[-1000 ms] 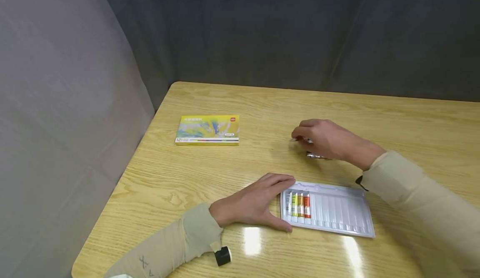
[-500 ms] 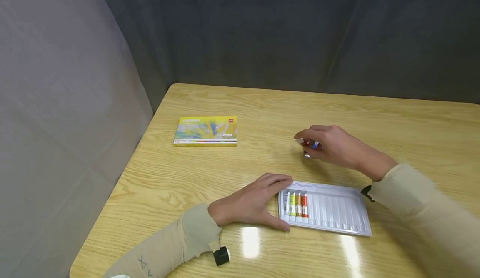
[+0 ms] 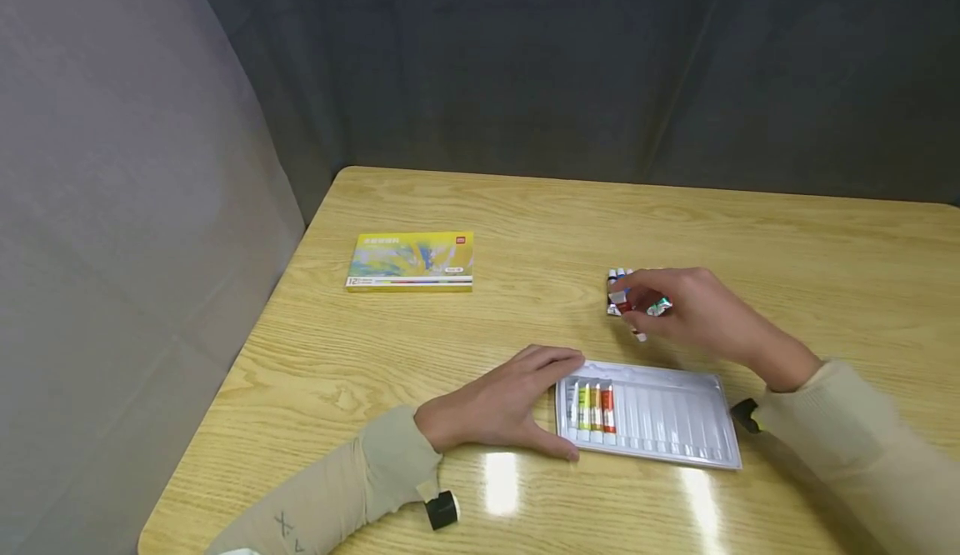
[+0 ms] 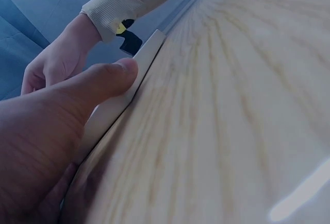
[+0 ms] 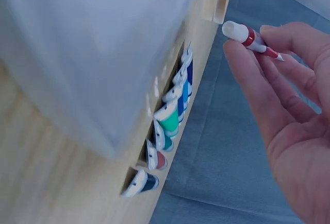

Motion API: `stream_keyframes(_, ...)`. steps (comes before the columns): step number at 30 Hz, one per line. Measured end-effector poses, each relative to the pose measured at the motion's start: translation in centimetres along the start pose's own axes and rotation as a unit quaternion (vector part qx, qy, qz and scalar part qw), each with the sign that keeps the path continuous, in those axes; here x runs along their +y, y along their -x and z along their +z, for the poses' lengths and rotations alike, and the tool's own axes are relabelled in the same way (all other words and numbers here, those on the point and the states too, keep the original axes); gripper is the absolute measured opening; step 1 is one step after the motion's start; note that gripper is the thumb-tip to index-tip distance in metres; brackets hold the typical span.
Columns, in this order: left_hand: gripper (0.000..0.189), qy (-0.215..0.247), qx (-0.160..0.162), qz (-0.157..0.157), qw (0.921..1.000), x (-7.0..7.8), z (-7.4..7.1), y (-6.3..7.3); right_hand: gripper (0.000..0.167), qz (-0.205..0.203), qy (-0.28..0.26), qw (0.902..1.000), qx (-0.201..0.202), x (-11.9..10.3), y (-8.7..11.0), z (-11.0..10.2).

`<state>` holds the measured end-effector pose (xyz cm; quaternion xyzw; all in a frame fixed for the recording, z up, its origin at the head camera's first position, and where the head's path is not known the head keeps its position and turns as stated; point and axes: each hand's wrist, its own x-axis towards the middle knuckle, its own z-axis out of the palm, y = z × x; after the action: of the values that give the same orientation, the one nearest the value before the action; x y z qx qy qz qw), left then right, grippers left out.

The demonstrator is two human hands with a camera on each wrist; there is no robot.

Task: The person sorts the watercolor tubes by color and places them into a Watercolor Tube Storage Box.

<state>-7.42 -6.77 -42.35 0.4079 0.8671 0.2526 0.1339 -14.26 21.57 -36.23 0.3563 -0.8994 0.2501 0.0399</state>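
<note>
My right hand (image 3: 701,309) pinches a dark red paint tube (image 5: 252,39) between thumb and fingers, its white cap showing in the right wrist view. Below that hand, a row of paint tubes (image 3: 615,278) in blues, greens and other colours lies on the table, partly hidden in the head view. Nearer me lies a white plastic tray (image 3: 675,376) with slots. Several tubes, among them a yellow tube (image 3: 585,409) and a red tube (image 3: 608,409), fill its left slots. My left hand (image 3: 502,405) rests against the tray's left end, fingers at its far corner and thumb at its near one.
A yellow paint box (image 3: 410,262) lies flat at the back left of the wooden table (image 3: 337,355). Dark cloth (image 3: 480,63) hangs behind the table, and a grey cloth (image 3: 135,230) hangs along its left side.
My right hand has come toward me and to the right with the red tube, uncovering some loose tubes beneath it. The left hand and tray stay nearly the same.
</note>
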Motion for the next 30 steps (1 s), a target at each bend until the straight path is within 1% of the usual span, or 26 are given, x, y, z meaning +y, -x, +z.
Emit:
stream_keyframes(3,0.11,-0.002,0.0,-0.001,1.0,0.0,0.0,0.0,0.034,0.017,-0.022,0.9996,0.007,-0.3,0.6,0.1)
stream_keyframes(7,0.11,-0.001,-0.001,-0.004,1.0,0.1,0.0,0.0,0.032,0.05,-0.046,0.9976,0.007,-0.9,1.5,0.0)
stream_keyframes(10,0.11,0.001,-0.003,-0.008,1.0,0.1,0.0,0.0,0.031,0.073,-0.062,0.9954,-0.004,-1.3,1.9,-0.2)
stream_keyframes(14,0.111,0.003,-0.006,-0.013,0.9999,0.2,-0.1,0.0,0.029,0.096,-0.069,0.9928,-0.018,-1.9,2.5,-0.4)
stream_keyframes(24,0.111,-0.001,-0.003,-0.009,1.0,0.3,0.0,-0.1,0.03,0.103,-0.09,0.9906,-0.009,-3.6,3.6,-0.4)
stream_keyframes(30,0.11,0.0,-0.002,-0.011,0.9999,0.3,-0.1,0.0,0.031,0.097,-0.11,0.9893,-0.006,-4.5,4.0,0.0)
